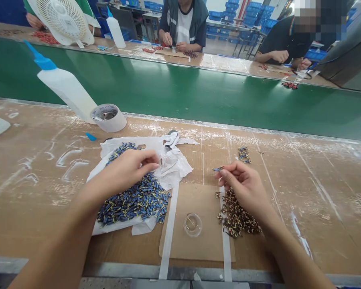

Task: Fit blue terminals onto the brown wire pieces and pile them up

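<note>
Between the thumb and fingertips of my right hand (239, 182) is a small blue piece (218, 169), held above a pile of small brown-and-cream pieces (239, 216). My left hand (135, 166) hovers over a heap of small blue-and-yellow pieces (132, 202), its fingers curled toward the thumb; whatever may be in them is hidden. That heap lies on white paper (142, 229), crumpled at its right side. A clear round dish (193, 224) with a thin stick in it rests on a taped-down cardboard sheet (204, 249) between the two piles.
A few finished-looking small pieces (243, 154) lie beyond my right hand. At the back left are a white squeeze bottle (67, 90), a tape roll (110, 118) and a blue cap (90, 137). Past a green belt (180, 92), several people work beside a white fan (60, 20).
</note>
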A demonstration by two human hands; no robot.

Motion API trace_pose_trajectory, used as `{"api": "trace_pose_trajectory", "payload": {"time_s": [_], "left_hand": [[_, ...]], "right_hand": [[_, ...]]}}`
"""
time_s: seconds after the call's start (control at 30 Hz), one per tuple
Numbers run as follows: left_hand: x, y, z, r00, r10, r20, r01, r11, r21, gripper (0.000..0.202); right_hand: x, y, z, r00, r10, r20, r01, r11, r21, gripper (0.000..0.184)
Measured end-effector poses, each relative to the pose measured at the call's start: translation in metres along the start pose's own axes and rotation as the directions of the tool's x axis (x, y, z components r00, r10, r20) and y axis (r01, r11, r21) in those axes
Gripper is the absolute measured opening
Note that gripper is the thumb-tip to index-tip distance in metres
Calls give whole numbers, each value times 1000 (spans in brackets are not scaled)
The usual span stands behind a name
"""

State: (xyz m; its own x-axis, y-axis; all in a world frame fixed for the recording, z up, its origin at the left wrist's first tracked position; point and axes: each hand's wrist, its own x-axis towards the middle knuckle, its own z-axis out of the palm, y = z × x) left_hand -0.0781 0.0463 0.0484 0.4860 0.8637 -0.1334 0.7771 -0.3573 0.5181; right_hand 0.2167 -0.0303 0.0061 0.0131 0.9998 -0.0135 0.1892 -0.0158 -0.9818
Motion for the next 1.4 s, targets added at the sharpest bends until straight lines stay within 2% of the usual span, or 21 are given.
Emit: {"api": "trace_pose_trajectory", "payload": {"time_s": [0.07,0.13,0.2,0.27,0.33,0.43,0.5,0.67,0.83,0.93,1.03,1.1,1.2,1.23,1.3,1.33,1.4], "left_hand": [[1,-12,-5,998,-57,14,56,994,94,12],[2,-20,-2,997,-63,53,55,989,139,9],[4,-24,5,996,-50,73,36,984,177,10],[5,-26,12,997,-31,74,14,977,211,14],[5,-28,15,997,-1,71,-15,973,229,17],[4,-25,11,998,23,58,-36,973,226,17],[2,-20,4,1000,-15,13,12,977,212,16],[-1,-14,-6,987,-113,-110,131,977,171,11],[-4,-19,-6,989,-142,-31,145,977,154,11],[-5,-16,-4,994,-107,10,106,988,108,12],[-4,-7,-1,1000,-5,-20,6,998,66,15],[-3,2,3,996,63,-69,-60,997,48,17],[-1,16,14,983,122,-139,-130,990,-54,18],[-1,21,19,981,126,-147,-143,983,-116,18],[0,30,29,984,132,-116,-156,959,-235,17],[0,34,34,985,141,-95,-162,947,-278,16],[2,39,44,985,157,-67,-170,930,-326,13]], "right_hand": [[11,6,-22,994,-28,-105,21,998,-61,17],[22,17,-44,977,-51,-205,12,983,-183,20],[32,31,-64,927,-87,-364,-58,927,-370,23],[39,43,-78,894,-103,-435,-104,899,-425,25],[42,51,-87,881,-99,-463,-129,890,-437,28],[43,56,-91,870,-99,-482,-141,888,-437,40],[42,56,-90,864,-105,-492,-138,891,-433,48],[39,52,-86,882,-100,-460,-110,907,-406,48],[36,46,-80,888,-77,-453,-91,937,-339,46],[32,38,-72,901,-88,-425,-60,944,-323,42],[27,24,-60,924,-80,-375,-33,957,-287,36],[20,12,-49,953,-58,-297,-13,973,-230,30],[6,-7,-26,999,-37,-24,32,984,-175,20],[1,-12,-17,994,-28,108,48,982,-182,19],[-9,-18,0,939,-20,344,99,972,-214,18],[-14,-19,8,902,-20,432,128,966,-222,16],[-20,-19,23,853,-18,521,161,960,-231,14]]}}
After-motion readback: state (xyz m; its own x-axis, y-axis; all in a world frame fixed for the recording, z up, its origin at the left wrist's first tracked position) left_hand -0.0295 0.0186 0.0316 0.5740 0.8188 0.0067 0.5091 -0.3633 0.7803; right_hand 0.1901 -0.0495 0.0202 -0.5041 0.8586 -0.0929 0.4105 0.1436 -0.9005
